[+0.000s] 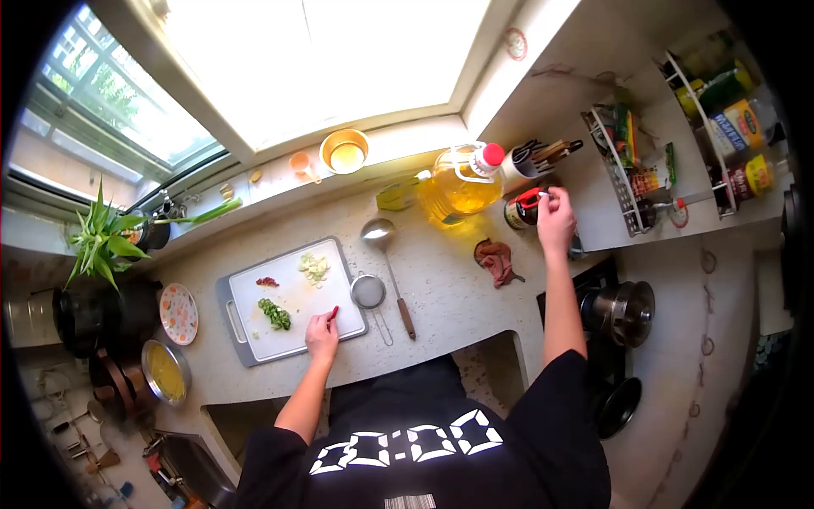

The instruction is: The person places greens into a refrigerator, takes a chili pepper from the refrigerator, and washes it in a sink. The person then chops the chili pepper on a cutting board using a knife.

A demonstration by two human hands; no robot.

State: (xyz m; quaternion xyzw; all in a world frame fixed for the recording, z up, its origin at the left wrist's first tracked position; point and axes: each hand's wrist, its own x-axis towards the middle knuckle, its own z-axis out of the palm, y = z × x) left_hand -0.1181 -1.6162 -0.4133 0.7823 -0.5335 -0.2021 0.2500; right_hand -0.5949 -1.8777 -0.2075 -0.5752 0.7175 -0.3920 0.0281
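My left hand [321, 337] is closed over the near right corner of the white cutting board [292, 331]. A small red piece [333, 312], perhaps a chili, sticks out at its fingertips. On the board lie chopped greens [274, 314], pale chopped bits [314, 269] and a little dark red pile [267, 282]. Reaching far right, my right hand [556, 222] pinches at a red loop-shaped piece [529, 198] on top of a dark labelled jar [515, 215]; the fingers partly hide the contact.
A ladle [379, 232] and a strainer [368, 291] lie right of the board. An oil jug [460, 191], knife holder [519, 167] and reddish-brown crumpled item [496, 261] surround the jar. Leftward are a patterned plate [179, 314] and steel bowl [167, 373]; a pot [632, 310] stands right.
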